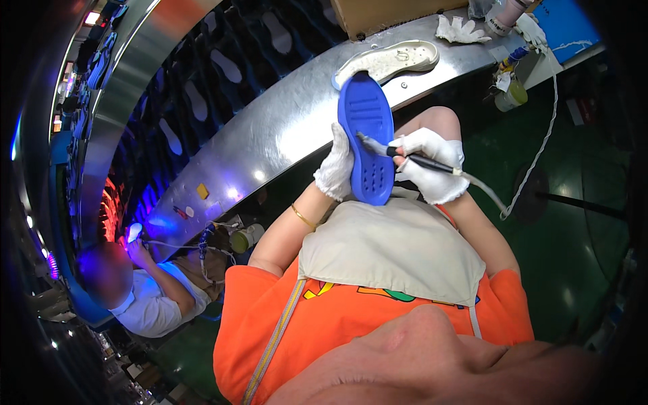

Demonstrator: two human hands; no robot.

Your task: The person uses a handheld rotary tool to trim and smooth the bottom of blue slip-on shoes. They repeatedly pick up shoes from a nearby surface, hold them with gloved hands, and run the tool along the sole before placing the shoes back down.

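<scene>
Steel workbench (pixel 283 128) beyond; left hand (pixel 335 169) grips blue sole (pixel 368 135), right hand (pixel 432 165) clamps brush-tipped tool (pixel 405 156) mid-sole, seemingly partway coated.

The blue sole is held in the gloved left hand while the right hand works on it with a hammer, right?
Not a hammer. The head view shows the right hand holding a slim pen-like tool with a cord against the blue sole, which the gloved left hand holds.

Blue shoe sole (pixel 366 145) looks like matt rubber or foam, smooth with small holes. Both hands wear white knit cloth gloves, left hand (pixel 335 169) and right hand (pixel 432 165). Worktop (pixel 283 128) is brushed metal with glossy glare. Lap cloth (pixel 388 246) is plain beige fabric.
</scene>
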